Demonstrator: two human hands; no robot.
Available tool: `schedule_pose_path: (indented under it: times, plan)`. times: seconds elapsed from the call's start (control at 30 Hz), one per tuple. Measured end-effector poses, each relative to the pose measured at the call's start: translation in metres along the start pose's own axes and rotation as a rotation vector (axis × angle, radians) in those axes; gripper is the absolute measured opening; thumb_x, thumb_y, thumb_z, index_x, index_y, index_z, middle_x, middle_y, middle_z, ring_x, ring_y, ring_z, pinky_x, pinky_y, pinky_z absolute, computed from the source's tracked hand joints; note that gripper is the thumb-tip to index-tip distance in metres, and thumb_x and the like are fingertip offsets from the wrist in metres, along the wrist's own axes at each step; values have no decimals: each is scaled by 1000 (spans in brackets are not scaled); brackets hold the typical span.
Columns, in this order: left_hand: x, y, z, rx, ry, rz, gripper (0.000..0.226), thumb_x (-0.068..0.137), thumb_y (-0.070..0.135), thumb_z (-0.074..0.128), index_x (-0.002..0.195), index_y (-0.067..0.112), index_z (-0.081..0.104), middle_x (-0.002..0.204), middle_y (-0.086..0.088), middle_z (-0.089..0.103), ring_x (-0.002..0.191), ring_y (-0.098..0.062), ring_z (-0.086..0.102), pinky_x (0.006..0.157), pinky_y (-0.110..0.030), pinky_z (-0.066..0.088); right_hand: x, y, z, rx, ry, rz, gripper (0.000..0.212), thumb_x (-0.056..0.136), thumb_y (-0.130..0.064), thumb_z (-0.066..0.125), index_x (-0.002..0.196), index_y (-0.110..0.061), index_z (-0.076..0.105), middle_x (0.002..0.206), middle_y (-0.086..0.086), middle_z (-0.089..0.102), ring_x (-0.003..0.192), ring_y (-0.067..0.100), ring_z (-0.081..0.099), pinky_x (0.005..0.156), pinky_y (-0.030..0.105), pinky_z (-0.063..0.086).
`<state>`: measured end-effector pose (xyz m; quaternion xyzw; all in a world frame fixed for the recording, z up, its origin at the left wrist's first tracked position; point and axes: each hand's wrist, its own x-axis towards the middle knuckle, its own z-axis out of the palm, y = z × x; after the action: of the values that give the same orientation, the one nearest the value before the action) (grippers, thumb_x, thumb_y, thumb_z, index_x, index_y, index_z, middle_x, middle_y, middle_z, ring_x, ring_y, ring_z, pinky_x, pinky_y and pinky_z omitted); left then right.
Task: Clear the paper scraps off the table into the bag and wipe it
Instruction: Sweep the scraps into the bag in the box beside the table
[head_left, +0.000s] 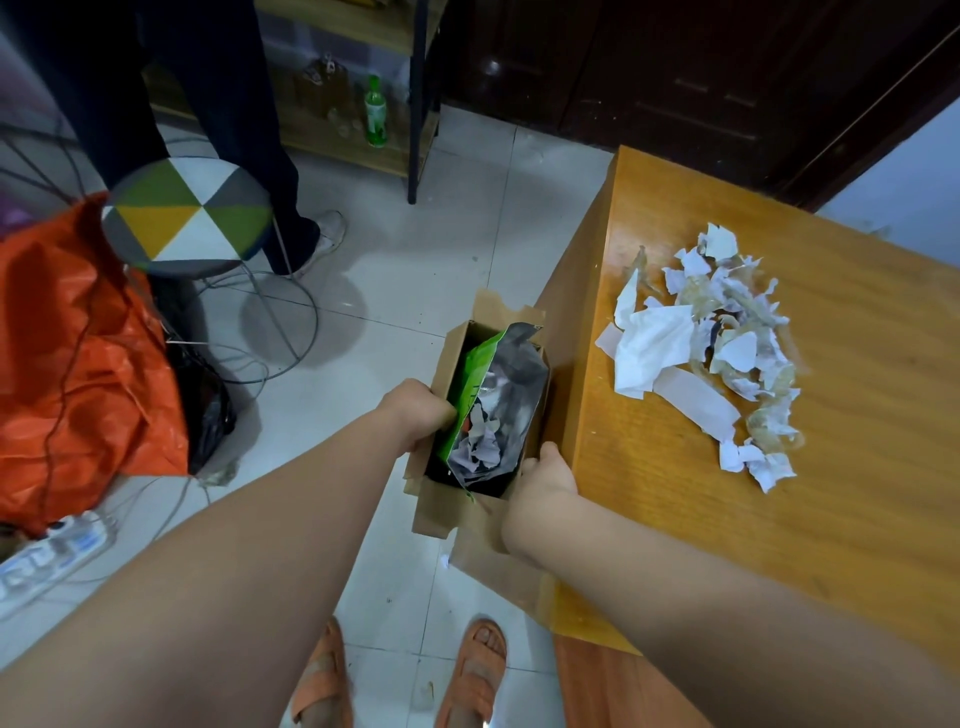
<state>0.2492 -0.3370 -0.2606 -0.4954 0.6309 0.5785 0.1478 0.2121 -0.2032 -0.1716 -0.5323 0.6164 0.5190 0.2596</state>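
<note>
While left grip (421, 410) and right grip (545, 475) clamp the box (432, 514) round the bag (514, 374), scraps (654, 348) lie apart, rightward

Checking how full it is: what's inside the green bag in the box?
Crumpled white paper scraps show in the green bag. Anything beneath is covered; the bag hides the cardboard box floor.

Left hand (418, 415), right hand (548, 475) at open bag (501, 389)
</note>
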Motion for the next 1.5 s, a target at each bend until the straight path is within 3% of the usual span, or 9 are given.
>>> schedule_pose_path:
  times: [0.13,0.27,0.4,0.53,0.73,0.93,1.1,1.27,1.5]
  plan:
    - [1,-3,-5,33,1,-3,34,72,12,59,102,-3,64,105,-24,67,79,-32,57,69,-34,48,13,-2,0,63,28,-15,54,97,-27,38,147,-16,22,149,12,31,133,30,31,105,41,27]
    - [5,-2,-11,74,25,2,34,76,11,59,106,-3,63,100,-22,64,78,-32,55,67,-33,46,33,1,1,163,72,-34,35,96,-11,39,128,-16,50,128,7,51,110,24,47,81,33,34]
    - [8,-1,-17,115,39,17,29,77,8,57,103,-1,64,97,-20,63,76,-31,54,65,-33,46,36,3,1,65,138,-118,28,94,-4,41,114,-14,59,110,3,60,84,23,47,71,31,34]
    - [7,-1,-19,176,27,11,28,76,6,55,102,0,63,88,-17,59,68,-27,51,57,-28,44,45,-1,2,15,157,-143,30,96,-6,40,118,-14,58,108,3,58,89,24,50,73,32,34]
    - [12,-6,-28,257,78,27,27,77,14,56,101,6,63,100,-15,64,90,-31,61,76,-32,54,46,-6,5,85,155,-140,29,95,-3,40,117,-10,57,116,6,57,103,26,54,73,32,36]
    - [11,-13,-31,199,95,32,27,78,11,55,100,-2,59,97,-27,62,71,-30,50,59,-27,41,40,4,1,188,144,-74,30,94,-1,40,116,-9,58,119,6,57,108,26,55,73,33,39]
    - [10,-11,-29,155,150,23,25,79,12,54,100,-1,58,88,-19,58,79,-33,57,63,-30,43,31,28,-19,442,395,64,30,89,4,43,114,-7,56,104,11,54,86,27,54,66,33,42]
    - [10,-3,-30,68,187,20,24,76,15,56,95,1,59,89,-17,59,77,-32,55,67,-34,50,35,46,-37,964,700,128,41,84,9,44,121,-10,48,114,17,50,88,31,55,72,37,48]
    - [13,5,-25,43,235,72,12,77,14,56,83,3,56,82,-16,57,71,-32,51,61,-30,43,22,65,-25,1281,1017,157,45,87,6,39,118,-18,59,120,7,52,101,20,55,80,23,42]
